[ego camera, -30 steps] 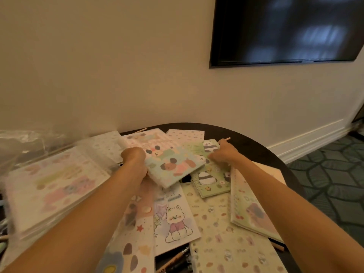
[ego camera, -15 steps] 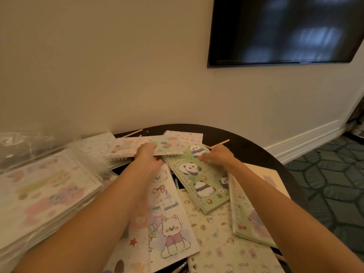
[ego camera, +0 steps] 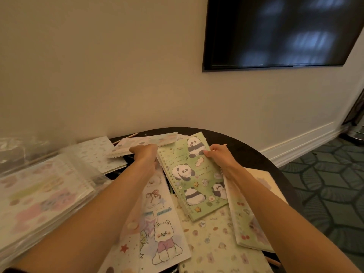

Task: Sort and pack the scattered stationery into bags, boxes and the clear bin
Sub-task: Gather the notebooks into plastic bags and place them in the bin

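Panda notebook (ego camera: 189, 174): on the pile, toward 12 o'clock on the table (ego camera: 248, 154)
Right hand (ego camera: 220, 157): pinches its 2 o'clock edge, thumb on the cover
Left hand (ego camera: 144, 153): grips a pastel notebook (ego camera: 145, 141) at 11 o'clock
Handling: probably light, bendy and slick; best held near the ringed 9 o'clock edge

Fingertips of the left hand (ego camera: 144, 154) vanish under the pastel notebook (ego camera: 149, 141) it grips, those of the right hand (ego camera: 219, 157) behind the panda notebook (ego camera: 195, 186), whose script just inside that grip is unreadably small, while the stack (ego camera: 39, 194) far left of both grips blurs off-frame.
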A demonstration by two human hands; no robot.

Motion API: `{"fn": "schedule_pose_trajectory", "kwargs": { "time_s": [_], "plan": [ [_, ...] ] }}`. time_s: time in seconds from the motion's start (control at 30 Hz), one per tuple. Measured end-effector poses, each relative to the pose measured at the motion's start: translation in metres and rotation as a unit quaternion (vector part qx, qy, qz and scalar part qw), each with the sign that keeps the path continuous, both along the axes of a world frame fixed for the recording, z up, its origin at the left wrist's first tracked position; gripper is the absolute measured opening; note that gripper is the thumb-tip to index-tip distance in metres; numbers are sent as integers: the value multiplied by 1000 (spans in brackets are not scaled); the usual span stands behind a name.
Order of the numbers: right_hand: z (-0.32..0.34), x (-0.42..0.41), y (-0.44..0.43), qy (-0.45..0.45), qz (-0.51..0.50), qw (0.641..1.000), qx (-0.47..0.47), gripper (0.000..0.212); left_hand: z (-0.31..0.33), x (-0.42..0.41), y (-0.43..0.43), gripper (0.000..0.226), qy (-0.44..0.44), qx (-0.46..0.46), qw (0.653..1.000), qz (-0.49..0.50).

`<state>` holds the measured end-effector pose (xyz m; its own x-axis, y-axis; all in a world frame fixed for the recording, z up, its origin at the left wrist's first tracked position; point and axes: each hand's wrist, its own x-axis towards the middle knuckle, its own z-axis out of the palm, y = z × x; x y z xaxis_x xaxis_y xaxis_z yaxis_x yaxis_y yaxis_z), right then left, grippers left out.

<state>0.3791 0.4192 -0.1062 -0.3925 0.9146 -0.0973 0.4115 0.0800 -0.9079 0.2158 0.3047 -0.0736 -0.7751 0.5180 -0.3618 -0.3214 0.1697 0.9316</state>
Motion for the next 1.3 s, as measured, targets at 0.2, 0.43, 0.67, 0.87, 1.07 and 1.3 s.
{"fn": "schedule_pose_trajectory", "kwargs": {
  "time_s": [0.2, 0.43, 0.67, 0.87, 1.07, 1.3],
  "plan": [
    [1, 3, -5, 68, 23, 997, -16, 15, 14, 8, -6, 32, 101, -37, 989, -102],
    [-3, -5, -7, 11, 37, 999, 33, 22, 11, 18, -7, 33, 123, 31, 989, -76],
    [2, 5, -21, 146, -15, 989, -1, 15, 28, 4, -41, 8, 54, 130, 988, 63],
    [29, -7, -67, 225, 35, 972, -57, 49, 53, 1, -82, 21, 13, 162, 985, 65],
    [65, -16, -128, 217, 175, 944, -176, 22, 72, 3, -132, 17, -12, 147, 989, 4],
    [70, -26, -181, 354, -55, 895, -264, 12, 75, 7, -200, 14, 6, 119, 973, -196]
  ]
}}
